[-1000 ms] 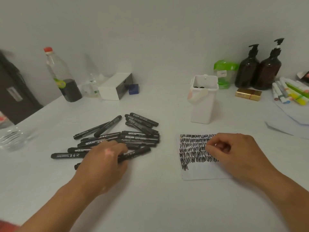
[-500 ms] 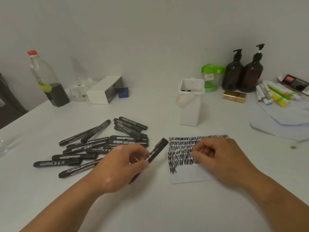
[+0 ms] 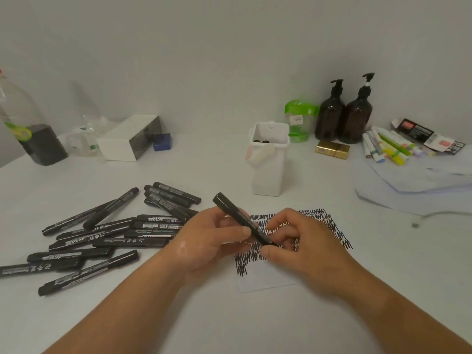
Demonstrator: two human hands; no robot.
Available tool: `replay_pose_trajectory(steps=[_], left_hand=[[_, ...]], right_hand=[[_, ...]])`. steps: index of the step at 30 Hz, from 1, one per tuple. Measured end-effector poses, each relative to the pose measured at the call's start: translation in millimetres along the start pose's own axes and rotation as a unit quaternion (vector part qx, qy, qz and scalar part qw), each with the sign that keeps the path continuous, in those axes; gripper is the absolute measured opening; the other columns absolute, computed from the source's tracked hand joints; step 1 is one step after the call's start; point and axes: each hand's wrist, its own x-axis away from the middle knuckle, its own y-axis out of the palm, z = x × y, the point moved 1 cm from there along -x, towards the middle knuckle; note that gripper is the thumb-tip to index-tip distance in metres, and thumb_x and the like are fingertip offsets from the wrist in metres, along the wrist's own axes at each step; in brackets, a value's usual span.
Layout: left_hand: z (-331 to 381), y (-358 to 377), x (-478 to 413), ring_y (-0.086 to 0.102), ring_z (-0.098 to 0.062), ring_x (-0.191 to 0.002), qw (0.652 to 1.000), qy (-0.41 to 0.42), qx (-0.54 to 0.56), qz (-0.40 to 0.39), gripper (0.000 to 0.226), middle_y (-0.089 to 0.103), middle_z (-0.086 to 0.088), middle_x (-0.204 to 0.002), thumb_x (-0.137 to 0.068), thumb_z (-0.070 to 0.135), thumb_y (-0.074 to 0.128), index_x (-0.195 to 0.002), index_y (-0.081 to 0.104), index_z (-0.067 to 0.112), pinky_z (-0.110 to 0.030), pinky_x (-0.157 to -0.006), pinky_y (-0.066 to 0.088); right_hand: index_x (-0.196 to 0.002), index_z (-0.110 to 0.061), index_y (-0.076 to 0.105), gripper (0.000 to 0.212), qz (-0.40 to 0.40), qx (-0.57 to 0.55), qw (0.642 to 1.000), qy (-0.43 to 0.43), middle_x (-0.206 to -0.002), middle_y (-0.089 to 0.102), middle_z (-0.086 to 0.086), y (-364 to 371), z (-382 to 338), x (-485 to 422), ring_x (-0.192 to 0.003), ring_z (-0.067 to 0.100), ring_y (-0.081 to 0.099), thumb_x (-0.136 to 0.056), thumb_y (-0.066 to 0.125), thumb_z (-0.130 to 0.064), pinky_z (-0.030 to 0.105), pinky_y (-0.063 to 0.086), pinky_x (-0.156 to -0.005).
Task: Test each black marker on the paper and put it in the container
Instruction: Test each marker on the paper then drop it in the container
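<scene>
Above the table (image 3: 229, 315), not far from its front edge: grips one marker (image 3: 237, 215) round the barrel with the left hand (image 3: 204, 241), fingers curled, and pinches its lower end with the fingertips of the right hand (image 3: 306, 247). Holds it tilted, upper end pointing away to the left, just over the paper (image 3: 268, 279); cannot tell whether touching the sheet or not. Looks like the uncapping step, with the cap seemingly in place and no test stroke made with this marker yet. Calls next for a firm pull along the barrel to free the cap, then for a short stroke on the bare strip at the near edge of the paper, clear of the dense black scribbles. Needs afterwards a recapping and a drop, upright, into the container (image 3: 270, 172), just beyond the far edge of the paper, with two dark marker ends visible inside already. Left of the paper, toward the left edge of the table: a loose pile (image 3: 115, 233) of markers lying flat, presumably untested; probably early in the task.
</scene>
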Motion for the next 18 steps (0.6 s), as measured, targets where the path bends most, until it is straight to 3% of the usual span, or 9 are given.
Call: replay_pose_trajectory(steps=[3,6,9,11,13,15,18], left_hand=[[-3,-9,3,0.070,-0.025,-0.080,0.998,0.019,0.053,0.018,0.030,0.069,-0.017,-0.091,-0.073,-0.008,0.076,-0.098,0.067,0.007,-0.031,-0.071,0.059],[4,-21,8,0.070,-0.022,-0.081,0.996,0.068,0.048,0.037,0.034,0.074,-0.013,-0.097,-0.068,-0.004,0.081,-0.096,0.072,0.014,-0.029,-0.072,0.058],[9,-25,13,0.072,-0.015,-0.092,0.975,0.122,-0.174,0.064,0.031,0.077,0.000,-0.101,-0.075,0.012,0.084,-0.100,0.075,0.027,-0.027,-0.083,0.056],[6,-19,17,0.070,-0.003,-0.092,0.931,0.157,-0.324,0.063,0.024,0.076,0.014,-0.098,-0.085,0.019,0.078,-0.106,0.074,0.031,-0.019,-0.084,0.054],[3,-7,20,0.064,0.004,-0.083,0.876,0.202,-0.436,0.043,0.021,0.071,0.022,-0.088,-0.093,0.026,0.069,-0.113,0.071,0.032,-0.008,-0.074,0.047],[0,4,22,0.059,-0.002,-0.081,0.840,0.232,-0.491,0.016,0.023,0.068,0.016,-0.088,-0.099,0.025,0.059,-0.120,0.067,0.027,-0.012,-0.072,0.043],[0,16,24,0.061,-0.004,-0.095,0.845,0.243,-0.476,-0.027,0.029,0.065,0.023,-0.111,-0.104,0.025,0.048,-0.129,0.060,0.017,-0.022,-0.085,0.047]], right_hand=[[-0.090,-0.037,0.070,0.024,0.023,-0.034,0.999,0.011,-0.077,0.073,-0.010,-5,1,-2,-0.061,0.013,0.054,-0.076,0.086,-0.027,0.016,0.044,-0.060],[-0.088,-0.033,0.074,0.018,0.055,-0.090,0.994,0.023,-0.074,0.074,-0.008,-14,-2,-4,-0.067,0.018,0.064,-0.071,0.079,-0.030,0.015,0.048,-0.063],[-0.084,-0.025,0.075,0.012,0.072,-0.170,0.983,0.027,-0.068,0.072,-0.007,-15,-7,-3,-0.053,0.001,0.056,-0.072,0.074,-0.025,0.009,0.042,-0.054],[-0.082,-0.023,0.074,0.009,0.075,-0.200,0.976,0.033,-0.063,0.067,-0.010,-11,-9,-2,-0.050,0.000,0.054,-0.074,0.072,-0.023,0.008,0.040,-0.052],[-0.082,-0.023,0.074,0.008,0.075,-0.227,0.971,0.032,-0.059,0.062,-0.012,-5,-11,-1,-0.049,0.002,0.049,-0.075,0.072,-0.023,0.012,0.039,-0.050],[-0.084,-0.022,0.074,0.012,0.061,-0.270,0.960,0.034,-0.059,0.059,-0.010,3,-15,0,-0.049,0.008,0.045,-0.073,0.077,-0.027,0.018,0.037,-0.046],[-0.089,-0.021,0.074,0.025,0.030,-0.295,0.954,0.033,-0.057,0.054,-0.002,18,-19,1,-0.048,0.014,0.040,-0.069,0.078,-0.037,0.023,0.032,-0.043]])
